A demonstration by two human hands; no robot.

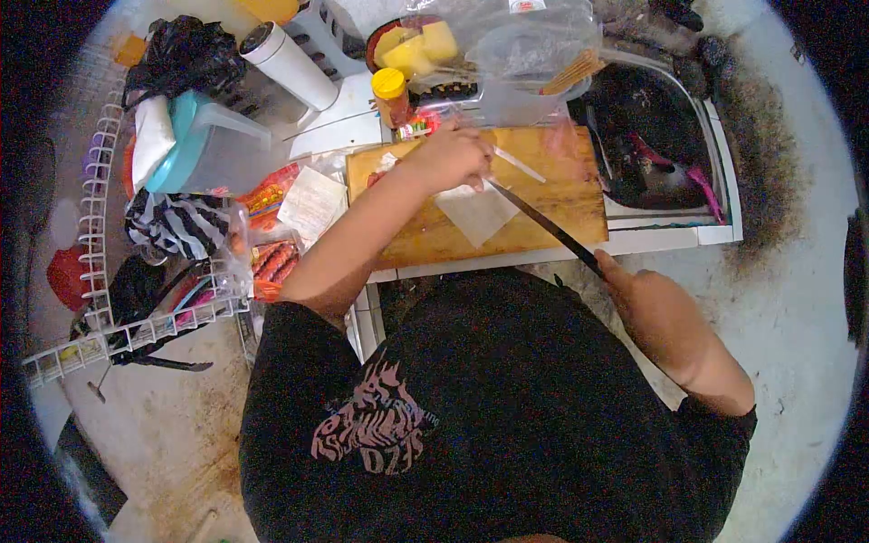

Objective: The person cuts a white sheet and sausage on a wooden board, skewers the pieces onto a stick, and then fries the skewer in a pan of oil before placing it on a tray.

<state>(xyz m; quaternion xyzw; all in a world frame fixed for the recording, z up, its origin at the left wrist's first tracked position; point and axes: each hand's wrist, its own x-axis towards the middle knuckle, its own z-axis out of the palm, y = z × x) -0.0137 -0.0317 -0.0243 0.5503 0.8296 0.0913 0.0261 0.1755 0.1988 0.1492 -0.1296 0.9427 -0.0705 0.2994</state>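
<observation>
My right hand [627,288] is wrapped round the handle of a long knife [552,226], whose dark blade points up and left across a wooden cutting board [570,204]. The tip of the blade reaches my left hand [455,158]. Over the board, the fingers of my left hand are bent downward and pressed together; what they hold is hidden beneath them. A thin white square sheet [478,217] lies on the board just below that hand. To its right rests a narrow white strip [520,166]. Small reddish bits [375,178] show behind my left wrist.
Left of the board lie a white paper [313,206] and packs of red sausages [274,262]. Behind stand a yellow-lidded jar [390,95], a white tumbler [291,68] and a clear plastic bag [516,54] near wooden skewers [574,72]. A black stove top [647,136] is at right.
</observation>
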